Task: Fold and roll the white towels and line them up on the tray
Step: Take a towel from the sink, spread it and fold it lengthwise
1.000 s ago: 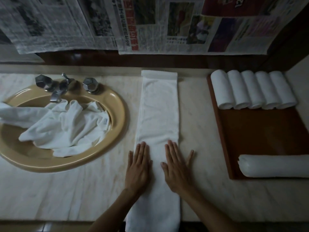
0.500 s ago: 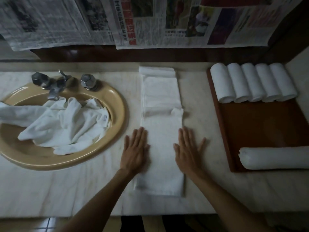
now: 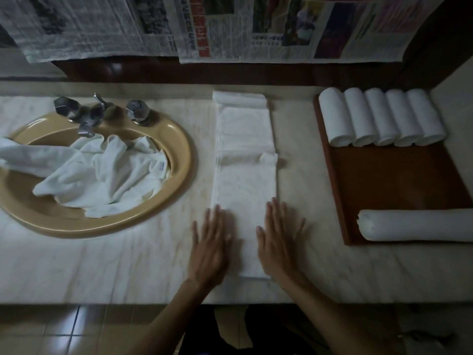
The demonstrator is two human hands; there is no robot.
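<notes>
marble counter (image 3: 133, 265) (pale) bears towel (image 3: 244, 190), tray (image 3: 399, 180).

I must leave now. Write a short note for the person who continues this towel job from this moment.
Left hand and right hand: both flat and open on the near end of the folded towel, which lies as a long strip on the counter.
Done: five rolled towels in a row on the tray, one long roll at its near edge.
Left: roll this strip, then the loose towels in the sink.
</notes>
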